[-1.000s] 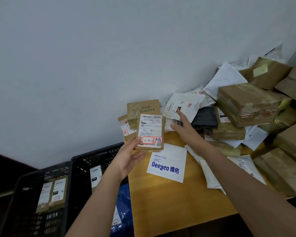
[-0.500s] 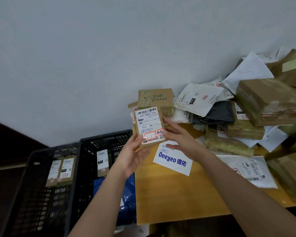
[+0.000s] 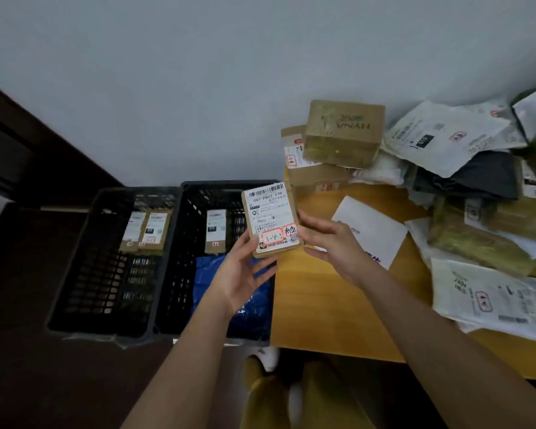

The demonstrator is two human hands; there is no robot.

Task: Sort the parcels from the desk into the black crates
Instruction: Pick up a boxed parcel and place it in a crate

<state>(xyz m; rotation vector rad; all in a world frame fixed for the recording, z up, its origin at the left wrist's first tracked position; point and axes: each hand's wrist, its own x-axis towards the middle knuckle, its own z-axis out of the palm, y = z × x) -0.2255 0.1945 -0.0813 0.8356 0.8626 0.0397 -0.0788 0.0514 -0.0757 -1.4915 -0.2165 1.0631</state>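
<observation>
While the left hand [image 3: 245, 270] and right hand [image 3: 331, 243] are pinching the small cardboard parcel [image 3: 271, 219] by its lower corners, it is hanging above the surface's left edge, beside the black crates [image 3: 180, 193]; it is probably light and stiff.

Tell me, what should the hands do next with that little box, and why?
Probably lower the small labelled box into the nearer black crate. Both the left hand and right hand hold it, already above that crate's edge.
</observation>
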